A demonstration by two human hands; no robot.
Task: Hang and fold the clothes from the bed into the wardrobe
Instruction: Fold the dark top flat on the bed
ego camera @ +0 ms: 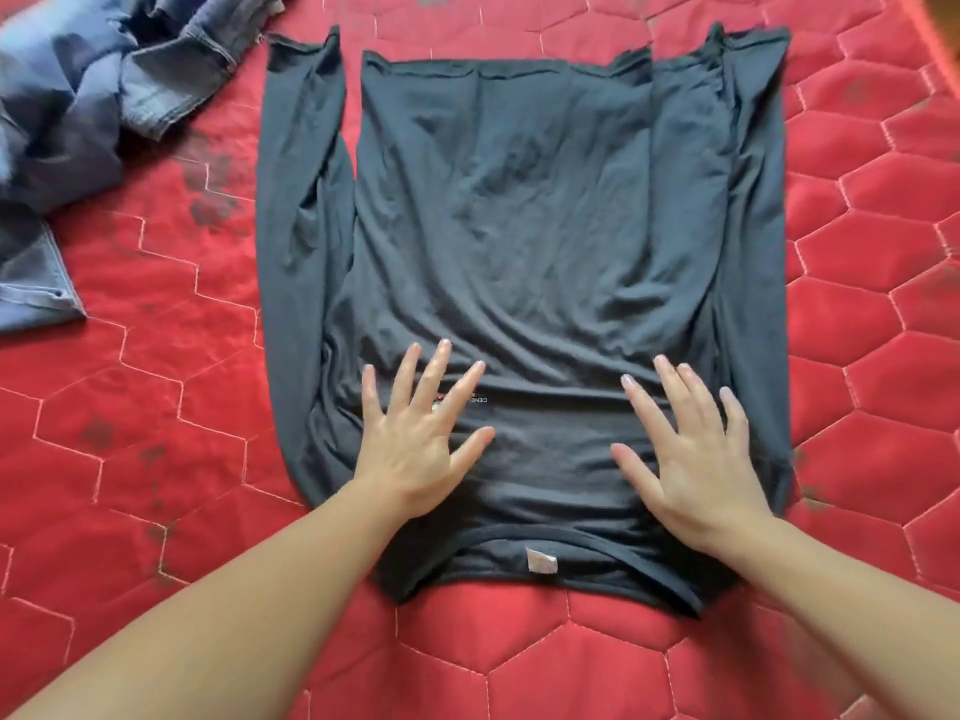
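Black shirt [540, 241] lies flat under both my palms, spread on the red quilted mattress [156, 407] with its collar toward me. My left hand [415, 449] presses down on it with the fingers straight and fanned apart, thumb out to the side; my right hand [691, 459] does the same just beside it, well clear of touching. Neither hand pinches or gathers any cloth, both simply rest flat on the fabric near the neckline.

The cloth is thin, soft jersey, wrinkled in long diagonal creases across the back. Both sleeves are folded lengthwise along the body, so the shirt makes a rough tall rectangle, with raw-looking curled hems at the far end. A small white label [541, 559] sits inside the collar band, its print too small to read. A few pale letters show between my left fingers, mostly covered and illegible.

The mattress is stitched in large hexagons with pale thread and carries dark smudges to the left of the shirt. At the top left corner lies a crumpled heap of blue denim [78, 122], cut off by the frame edge, so I cannot tell how many garments it holds.
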